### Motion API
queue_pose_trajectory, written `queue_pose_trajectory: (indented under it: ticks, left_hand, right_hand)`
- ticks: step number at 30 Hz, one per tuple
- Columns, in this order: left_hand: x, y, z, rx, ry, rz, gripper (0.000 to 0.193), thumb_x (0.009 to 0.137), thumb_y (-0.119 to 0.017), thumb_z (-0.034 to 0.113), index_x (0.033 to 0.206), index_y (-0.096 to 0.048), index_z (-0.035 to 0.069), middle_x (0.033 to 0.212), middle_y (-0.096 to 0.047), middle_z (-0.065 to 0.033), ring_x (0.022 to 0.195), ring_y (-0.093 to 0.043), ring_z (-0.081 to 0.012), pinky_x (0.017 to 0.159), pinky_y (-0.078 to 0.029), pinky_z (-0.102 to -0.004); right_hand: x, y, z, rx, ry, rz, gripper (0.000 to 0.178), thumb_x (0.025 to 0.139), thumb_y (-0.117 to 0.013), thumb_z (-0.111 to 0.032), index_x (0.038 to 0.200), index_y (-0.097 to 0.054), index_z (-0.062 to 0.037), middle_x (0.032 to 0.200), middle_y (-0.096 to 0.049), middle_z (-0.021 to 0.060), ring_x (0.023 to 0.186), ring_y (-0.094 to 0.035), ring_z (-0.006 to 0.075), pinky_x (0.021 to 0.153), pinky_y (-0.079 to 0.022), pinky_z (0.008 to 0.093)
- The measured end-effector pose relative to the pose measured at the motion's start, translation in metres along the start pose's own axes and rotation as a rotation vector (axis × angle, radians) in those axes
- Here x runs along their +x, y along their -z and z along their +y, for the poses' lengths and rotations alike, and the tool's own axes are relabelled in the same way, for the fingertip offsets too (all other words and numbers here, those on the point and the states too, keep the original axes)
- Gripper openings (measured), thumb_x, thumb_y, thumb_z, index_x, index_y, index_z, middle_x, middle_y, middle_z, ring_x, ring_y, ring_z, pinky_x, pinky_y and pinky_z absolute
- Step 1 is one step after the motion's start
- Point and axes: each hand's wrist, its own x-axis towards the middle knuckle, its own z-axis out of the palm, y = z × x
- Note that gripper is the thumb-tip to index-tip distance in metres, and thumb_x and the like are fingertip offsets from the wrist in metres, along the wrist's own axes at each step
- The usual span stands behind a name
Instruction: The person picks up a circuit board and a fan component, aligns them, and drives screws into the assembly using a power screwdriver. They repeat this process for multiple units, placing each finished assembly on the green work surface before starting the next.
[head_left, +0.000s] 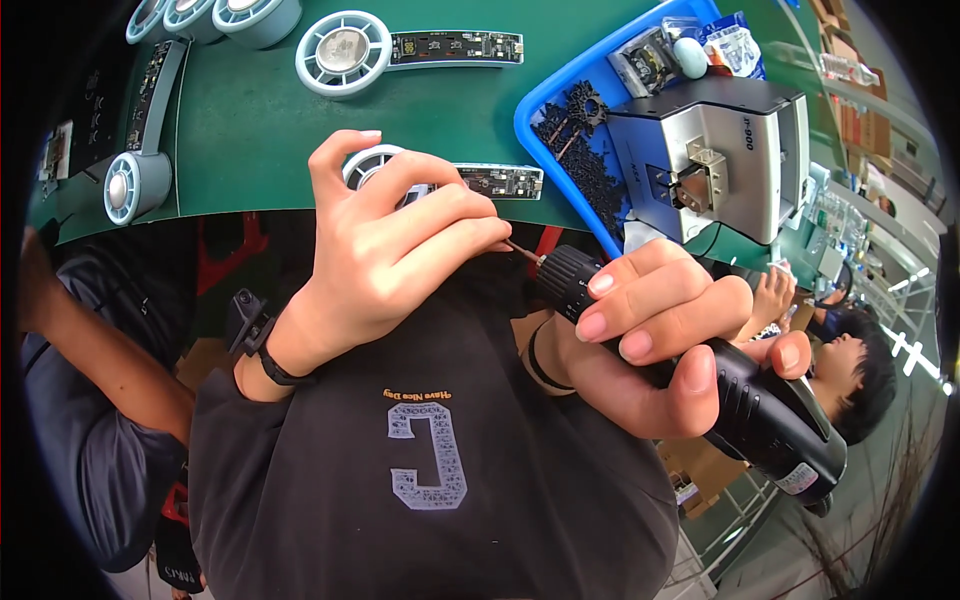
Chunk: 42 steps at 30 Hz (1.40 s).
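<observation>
My right hand [660, 330] is wrapped round a black electric screwdriver [775, 420], whose bit points left and up. Close to the bit's tip are the bent fingers of my left hand [390, 245], drawn together; what they pinch, if anything, is hidden. Behind that hand, at the table's near edge, lies a part with a round spoked light-blue housing and an arm with a bare circuit board [500, 181]; my fingers cover much of its round end. A matching spoked part [345, 55] rests farther back on the green table [240, 130].
A blue tray [535, 105] at the right holds small black plastic parts [585, 160] and bagged items. Beside them stands a silver and black boxy machine [745, 150], perhaps a screw feeder. More round housings [255, 20] sit at back left. Another person's arm [110, 350] is at left; a co-worker [845, 375] is at right.
</observation>
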Motion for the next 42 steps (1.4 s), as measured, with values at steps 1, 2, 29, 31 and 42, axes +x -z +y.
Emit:
queue_pose_trajectory:
  ticks: [1,2,29,31,42]
  left_hand:
    - [-0.001,0.0,0.0,0.013,-0.013,-0.001,0.019,0.076,-0.087,0.023,0.092,-0.08,0.017,0.088,-0.074,0.007,0.093,-0.068,-0.0159,0.116,-0.028,-0.0486]
    - [-0.001,0.0,-0.001,0.012,-0.013,-0.002,0.019,0.076,-0.087,0.023,0.092,-0.08,0.017,0.088,-0.074,0.007,0.093,-0.068,-0.0159,0.116,-0.028,-0.0486]
    - [0.009,-0.015,-0.005,0.247,0.005,-0.015,0.015,0.081,-0.082,0.018,0.095,-0.078,0.014,0.1,-0.073,0.0061,0.088,-0.068,-0.0136,0.085,-0.048,-0.0379]
    - [0.009,-0.014,-0.005,0.236,0.013,-0.022,0.017,0.081,-0.083,0.019,0.097,-0.078,0.014,0.101,-0.074,0.0066,0.088,-0.068,-0.0142,0.085,-0.047,-0.0375]
    - [0.008,-0.013,-0.008,0.202,0.038,-0.031,0.02,0.082,-0.086,0.023,0.1,-0.079,0.016,0.101,-0.076,0.0081,0.087,-0.068,-0.0149,0.084,-0.044,-0.0356]
  right_hand:
    - [0.0,0.0,0.001,0.011,0.0,0.002,0.049,0.093,-0.048,-0.01,0.142,-0.043,-0.01,0.071,-0.051,0.0114,0.047,-0.053,0.0245,0.054,-0.055,0.0423]
    - [-0.001,0.0,0.002,0.022,0.0,0.004,0.049,0.093,-0.049,-0.01,0.142,-0.042,-0.0102,0.071,-0.051,0.0115,0.046,-0.053,0.0246,0.053,-0.054,0.0424]
    - [-0.008,0.012,0.033,-0.172,0.024,0.216,0.058,0.092,-0.063,0.004,0.14,-0.035,-0.0142,0.068,-0.058,0.0154,0.043,-0.054,0.0255,0.046,-0.054,0.0373]
    - [-0.007,0.012,0.033,-0.182,0.026,0.197,0.058,0.092,-0.063,0.004,0.14,-0.036,-0.0141,0.068,-0.058,0.0153,0.043,-0.054,0.0256,0.046,-0.053,0.0373]
    - [-0.009,0.011,0.032,-0.191,-0.036,0.171,0.056,0.092,-0.065,0.005,0.136,-0.037,-0.0161,0.069,-0.058,0.0133,0.047,-0.055,0.0243,0.047,-0.054,0.0372]
